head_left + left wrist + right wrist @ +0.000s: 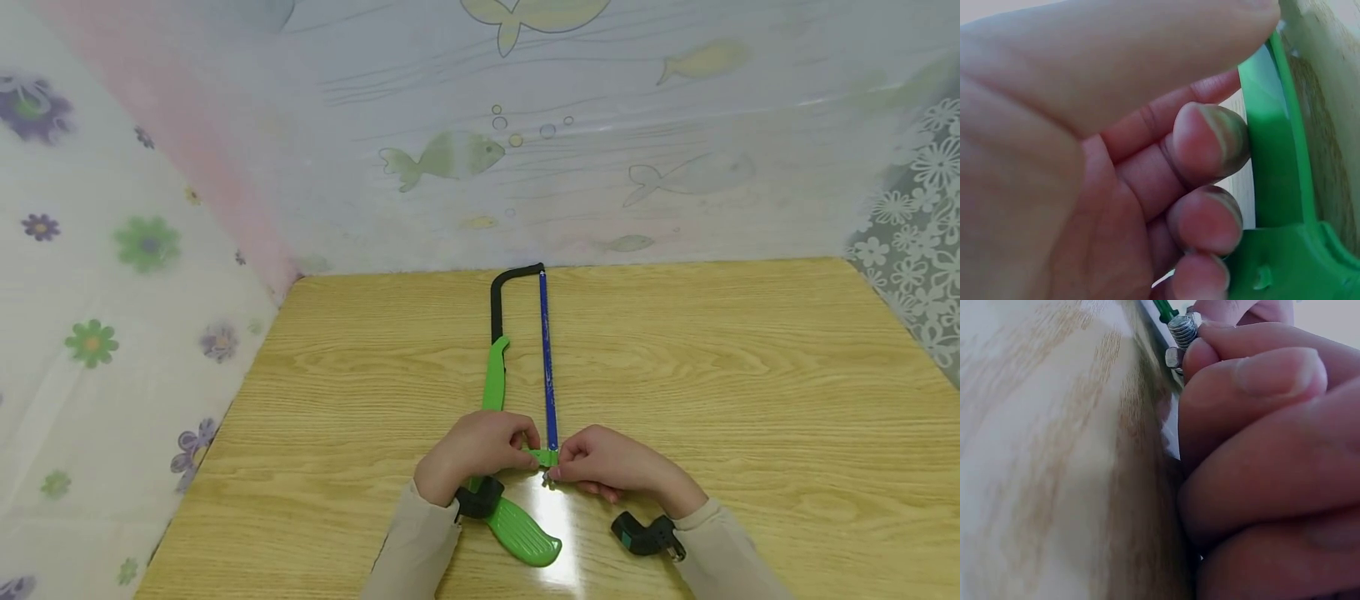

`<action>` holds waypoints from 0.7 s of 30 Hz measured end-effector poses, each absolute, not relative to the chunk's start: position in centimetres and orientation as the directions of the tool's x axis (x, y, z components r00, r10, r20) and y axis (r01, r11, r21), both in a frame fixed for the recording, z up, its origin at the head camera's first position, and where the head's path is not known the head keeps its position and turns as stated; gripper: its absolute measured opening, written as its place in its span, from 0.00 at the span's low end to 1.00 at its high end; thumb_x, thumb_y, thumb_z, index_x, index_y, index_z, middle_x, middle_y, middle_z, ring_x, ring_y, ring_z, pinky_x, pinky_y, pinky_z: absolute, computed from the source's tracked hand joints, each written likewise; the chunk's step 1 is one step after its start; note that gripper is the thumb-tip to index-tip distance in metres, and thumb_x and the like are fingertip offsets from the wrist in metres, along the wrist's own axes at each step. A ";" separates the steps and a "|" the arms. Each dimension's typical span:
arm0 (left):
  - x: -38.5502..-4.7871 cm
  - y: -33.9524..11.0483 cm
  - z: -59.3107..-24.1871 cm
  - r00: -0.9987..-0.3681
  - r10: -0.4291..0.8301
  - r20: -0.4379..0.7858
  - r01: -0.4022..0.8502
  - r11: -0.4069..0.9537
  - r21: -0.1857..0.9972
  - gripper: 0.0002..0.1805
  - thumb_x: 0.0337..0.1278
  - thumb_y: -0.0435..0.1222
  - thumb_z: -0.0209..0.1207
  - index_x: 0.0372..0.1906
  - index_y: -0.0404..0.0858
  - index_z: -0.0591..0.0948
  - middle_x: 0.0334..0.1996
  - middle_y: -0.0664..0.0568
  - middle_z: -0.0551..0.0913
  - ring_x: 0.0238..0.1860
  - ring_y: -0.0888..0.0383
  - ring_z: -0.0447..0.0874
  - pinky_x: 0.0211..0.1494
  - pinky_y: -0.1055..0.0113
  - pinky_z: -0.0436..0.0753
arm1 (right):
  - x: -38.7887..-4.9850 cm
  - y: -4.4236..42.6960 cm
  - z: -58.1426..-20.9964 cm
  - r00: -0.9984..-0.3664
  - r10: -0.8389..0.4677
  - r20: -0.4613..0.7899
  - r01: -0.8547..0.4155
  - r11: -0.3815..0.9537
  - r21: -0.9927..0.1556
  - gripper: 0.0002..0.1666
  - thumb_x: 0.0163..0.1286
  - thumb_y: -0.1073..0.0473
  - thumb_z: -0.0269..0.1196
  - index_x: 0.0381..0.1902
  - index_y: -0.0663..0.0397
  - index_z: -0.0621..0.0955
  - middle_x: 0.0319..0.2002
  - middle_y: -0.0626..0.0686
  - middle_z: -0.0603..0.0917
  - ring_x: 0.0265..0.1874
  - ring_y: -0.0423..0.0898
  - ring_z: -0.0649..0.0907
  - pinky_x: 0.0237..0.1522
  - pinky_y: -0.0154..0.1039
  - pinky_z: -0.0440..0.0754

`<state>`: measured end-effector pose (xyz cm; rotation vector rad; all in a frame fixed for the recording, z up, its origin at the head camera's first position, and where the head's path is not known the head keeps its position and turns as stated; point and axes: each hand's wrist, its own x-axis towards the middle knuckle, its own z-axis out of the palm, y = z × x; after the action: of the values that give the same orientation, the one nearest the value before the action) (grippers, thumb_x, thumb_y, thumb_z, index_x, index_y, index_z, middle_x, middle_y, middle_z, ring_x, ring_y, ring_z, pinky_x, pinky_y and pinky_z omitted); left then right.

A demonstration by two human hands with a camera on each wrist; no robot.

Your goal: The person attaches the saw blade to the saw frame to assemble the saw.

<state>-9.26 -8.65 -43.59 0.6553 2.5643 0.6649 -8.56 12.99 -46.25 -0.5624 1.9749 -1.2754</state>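
A hacksaw (493,379) lies flat on the wooden table, its black bow at the far end and its green handle (527,535) toward me. The blue blade (547,358) runs along its right side. My left hand (483,446) reaches over the frame and pinches the short green arm at the blade's near end. In the left wrist view, curled fingers lie beside the green frame (1275,144). My right hand (618,462) pinches the wing nut (548,478) below that arm. A threaded bolt end (1182,330) shows by its fingertips in the right wrist view.
The wooden table (750,358) meets a curtain printed with fish (461,154) at the back. A flowered curtain (90,342) hangs at the left. Black camera mounts (643,533) sit at both wrists.
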 end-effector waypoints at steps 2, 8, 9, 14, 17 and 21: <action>-9.3 -8.6 -43.6 -0.805 0.530 -0.266 0.334 0.776 0.536 0.07 0.49 0.44 0.67 0.34 0.51 0.82 0.19 0.66 0.73 0.21 0.69 0.69 0.29 0.72 0.69 | -8.6 13.0 -46.3 -0.653 -0.684 -0.325 0.019 0.414 -0.910 0.21 0.64 0.49 0.63 0.19 0.58 0.75 0.09 0.43 0.67 0.04 0.35 0.64 0.09 0.29 0.62; -9.3 -8.7 -43.7 -0.805 0.529 -0.268 0.330 0.775 0.538 0.07 0.49 0.44 0.67 0.34 0.52 0.82 0.19 0.65 0.73 0.21 0.68 0.69 0.28 0.72 0.70 | -8.5 13.0 -46.2 -0.649 -0.688 -0.325 0.016 0.414 -0.910 0.24 0.66 0.47 0.61 0.19 0.60 0.77 0.10 0.45 0.69 0.04 0.35 0.65 0.10 0.29 0.62; -9.3 -8.7 -43.7 -0.805 0.529 -0.268 0.330 0.775 0.539 0.07 0.49 0.45 0.67 0.34 0.52 0.82 0.19 0.66 0.73 0.21 0.68 0.69 0.28 0.72 0.70 | -8.6 13.0 -46.2 -0.648 -0.689 -0.325 0.015 0.415 -0.910 0.24 0.66 0.47 0.61 0.20 0.60 0.77 0.10 0.45 0.70 0.04 0.35 0.65 0.10 0.30 0.62; -9.3 -8.7 -43.8 -0.806 0.530 -0.265 0.329 0.772 0.544 0.07 0.49 0.45 0.67 0.34 0.51 0.82 0.19 0.65 0.73 0.21 0.68 0.69 0.28 0.72 0.70 | -8.6 13.0 -46.3 -0.646 -0.691 -0.326 0.004 0.424 -0.906 0.23 0.67 0.46 0.59 0.21 0.58 0.79 0.10 0.47 0.71 0.03 0.36 0.65 0.10 0.30 0.61; -9.4 -8.7 -43.8 -0.806 0.529 -0.267 0.326 0.772 0.546 0.08 0.49 0.45 0.67 0.34 0.51 0.82 0.19 0.65 0.73 0.21 0.68 0.69 0.28 0.72 0.70 | -8.6 12.9 -46.4 -0.645 -0.691 -0.325 -0.001 0.426 -0.904 0.24 0.67 0.45 0.59 0.20 0.58 0.78 0.10 0.47 0.71 0.03 0.36 0.65 0.09 0.31 0.61; -9.4 -8.7 -43.7 -0.805 0.528 -0.269 0.323 0.772 0.547 0.08 0.49 0.45 0.67 0.35 0.51 0.82 0.19 0.65 0.73 0.21 0.69 0.69 0.28 0.72 0.70 | -8.6 12.9 -46.4 -0.644 -0.692 -0.326 0.000 0.426 -0.905 0.24 0.67 0.45 0.60 0.19 0.59 0.77 0.10 0.48 0.71 0.03 0.36 0.65 0.09 0.31 0.62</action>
<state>-9.37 -8.72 -43.75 0.6451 2.5541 0.6821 -8.57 12.93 -46.39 -0.5840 1.9770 -1.2538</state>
